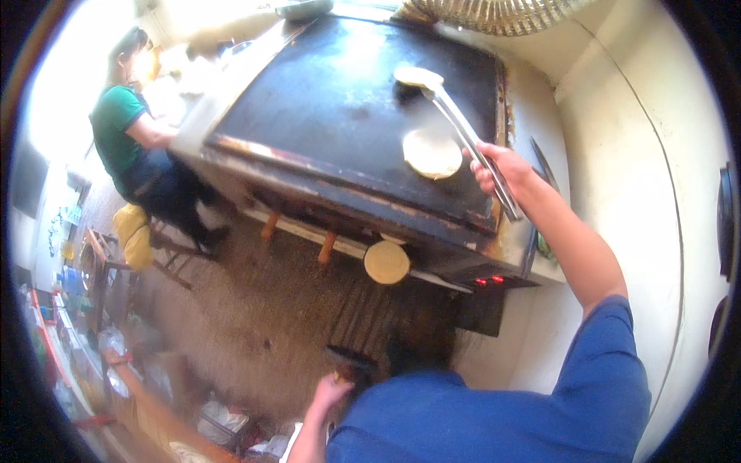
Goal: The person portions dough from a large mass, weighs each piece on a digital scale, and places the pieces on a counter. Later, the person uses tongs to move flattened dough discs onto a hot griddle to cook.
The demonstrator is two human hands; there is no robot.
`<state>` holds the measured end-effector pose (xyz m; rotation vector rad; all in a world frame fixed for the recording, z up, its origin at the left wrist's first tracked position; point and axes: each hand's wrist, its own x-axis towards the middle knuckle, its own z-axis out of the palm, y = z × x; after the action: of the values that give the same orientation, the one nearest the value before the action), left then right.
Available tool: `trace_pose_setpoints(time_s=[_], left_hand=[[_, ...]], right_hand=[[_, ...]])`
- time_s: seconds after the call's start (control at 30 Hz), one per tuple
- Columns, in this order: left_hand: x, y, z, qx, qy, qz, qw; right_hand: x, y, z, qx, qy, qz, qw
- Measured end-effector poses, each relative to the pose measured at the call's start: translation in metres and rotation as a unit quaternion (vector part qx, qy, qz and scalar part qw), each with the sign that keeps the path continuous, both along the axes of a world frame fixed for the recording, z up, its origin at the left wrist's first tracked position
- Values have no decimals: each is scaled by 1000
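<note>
My right hand grips long metal tongs over the right side of a wide black griddle. At the tips of the tongs is a pale round flatbread, tilted and with a shadow beneath it. A second flatbread lies flat on the griddle, close to my right fingers. Low in the view and away from the griddle, my left hand is closed around the handle of a dark utensil; its full shape is blurred and partly hidden.
A tan round disc sits below the griddle's front edge, beside wooden handles. Red lights glow on a panel. A seated person in a green top works at the left. A wall bounds the right; a long-bladed tool lies nearby.
</note>
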<state>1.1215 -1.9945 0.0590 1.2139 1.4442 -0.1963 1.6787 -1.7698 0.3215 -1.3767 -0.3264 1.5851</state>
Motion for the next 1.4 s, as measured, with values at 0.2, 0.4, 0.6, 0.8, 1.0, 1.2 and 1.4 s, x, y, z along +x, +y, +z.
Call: trace_pose_setpoints(time_s=[0.2, 0.4, 0.6, 0.8, 1.0, 1.2, 1.4], left_hand=[[-14, -10, -28, 18, -54, 21, 998], [-11, -6, -21, -51, -32, 33, 998], [-2, -6, -27, -57, -24, 41, 997], [4, -6, -71, -40, 2, 24, 999], [79, 46, -83, -64, -9, 47, 997], [205, 125, -99, -55, -114, 175, 976], [267, 193, -74, -141, -297, 378, 866]], right_hand=[[-102, -123, 8, 17, -34, 114, 993], [-148, -272, -60, -2, -147, 206, 967], [-179, -344, -164, -214, -52, 233, 947], [-164, -394, -165, -220, -34, 249, 942], [-137, -439, -137, -287, -239, 283, 884], [-116, -407, -136, -341, -305, 344, 820], [-93, -337, -153, -217, -437, 428, 761]])
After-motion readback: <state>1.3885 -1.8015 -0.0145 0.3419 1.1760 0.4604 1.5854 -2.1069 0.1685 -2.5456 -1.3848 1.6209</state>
